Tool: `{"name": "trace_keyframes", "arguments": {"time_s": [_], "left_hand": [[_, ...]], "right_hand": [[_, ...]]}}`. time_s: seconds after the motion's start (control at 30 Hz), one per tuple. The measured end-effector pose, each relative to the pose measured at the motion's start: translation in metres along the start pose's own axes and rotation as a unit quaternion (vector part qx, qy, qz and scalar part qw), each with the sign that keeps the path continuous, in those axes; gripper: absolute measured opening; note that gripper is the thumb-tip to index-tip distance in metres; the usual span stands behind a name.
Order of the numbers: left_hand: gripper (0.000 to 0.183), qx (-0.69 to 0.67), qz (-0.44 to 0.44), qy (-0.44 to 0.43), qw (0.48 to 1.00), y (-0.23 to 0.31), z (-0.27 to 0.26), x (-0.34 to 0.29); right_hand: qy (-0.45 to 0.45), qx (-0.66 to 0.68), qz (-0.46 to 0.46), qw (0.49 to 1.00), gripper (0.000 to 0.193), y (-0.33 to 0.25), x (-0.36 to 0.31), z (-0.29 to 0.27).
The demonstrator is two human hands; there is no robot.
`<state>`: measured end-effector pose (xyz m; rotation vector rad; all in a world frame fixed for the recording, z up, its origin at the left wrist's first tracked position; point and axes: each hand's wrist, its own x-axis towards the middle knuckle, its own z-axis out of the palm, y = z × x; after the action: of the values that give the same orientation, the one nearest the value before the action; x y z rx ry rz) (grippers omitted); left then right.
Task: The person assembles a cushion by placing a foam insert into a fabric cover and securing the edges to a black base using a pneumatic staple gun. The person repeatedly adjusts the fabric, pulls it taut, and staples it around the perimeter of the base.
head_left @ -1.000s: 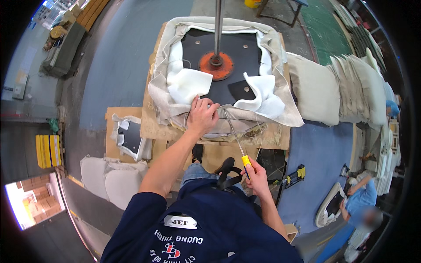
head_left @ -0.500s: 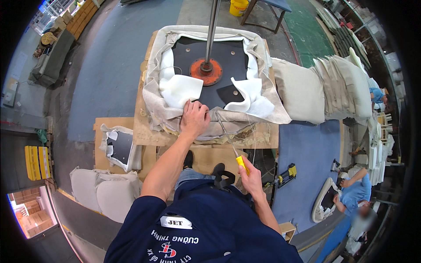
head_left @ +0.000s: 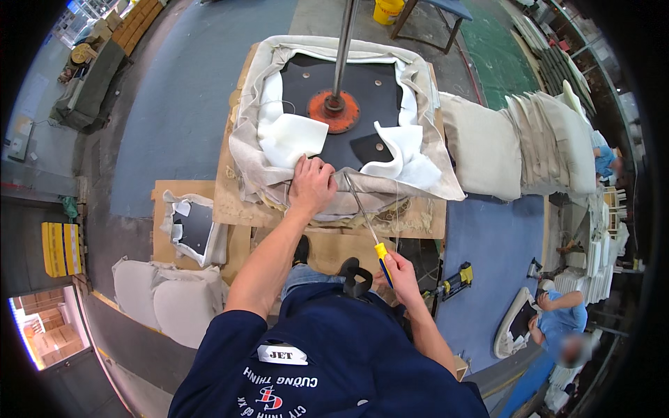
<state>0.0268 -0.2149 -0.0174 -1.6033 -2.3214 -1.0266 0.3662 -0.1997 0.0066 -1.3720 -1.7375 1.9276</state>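
Observation:
On a wooden board lies an upside-down seat cushion (head_left: 334,157) with a black base, beige fabric and white padding folded over its rim. A metal pole with an orange round plate (head_left: 333,111) presses onto its middle. My left hand (head_left: 311,184) is closed on the beige fabric (head_left: 279,182) at the near edge, beside a white padding flap (head_left: 293,139). Lower and to the right, my right hand (head_left: 402,275) holds a screwdriver (head_left: 381,256) by its yellow and blue handle. The screwdriver's thin shaft slants up to the cushion's near edge, its tip touching the fabric.
Beige cushions (head_left: 484,146) are stacked at the right. A yellow and black power tool (head_left: 456,280) lies on the blue surface beside my right arm. Another cushion (head_left: 191,226) rests on the lower left board. A co-worker (head_left: 564,313) handles a cushion at far right.
My right hand's hold on the handle has shifted, and more of the handle's blue part shows. My left hand stays at the same spot on the fabric. The whole view has shifted slightly.

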Motion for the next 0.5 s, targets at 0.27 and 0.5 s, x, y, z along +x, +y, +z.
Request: {"name": "trace_keyframes", "arguments": {"time_s": [0.27,0.5], "left_hand": [[0.013,0.023,-0.015,-0.023,0.999,0.009,-0.003,0.0],[0.016,0.045,-0.02,-0.041,0.998,0.013,-0.005,0.001]], "right_hand": [[-0.013,-0.06,-0.009,0.998,0.039,-0.031,-0.002,0.002],[-0.184,0.352,0.253,0.882,0.041,-0.02,0.021,-0.031]]}}
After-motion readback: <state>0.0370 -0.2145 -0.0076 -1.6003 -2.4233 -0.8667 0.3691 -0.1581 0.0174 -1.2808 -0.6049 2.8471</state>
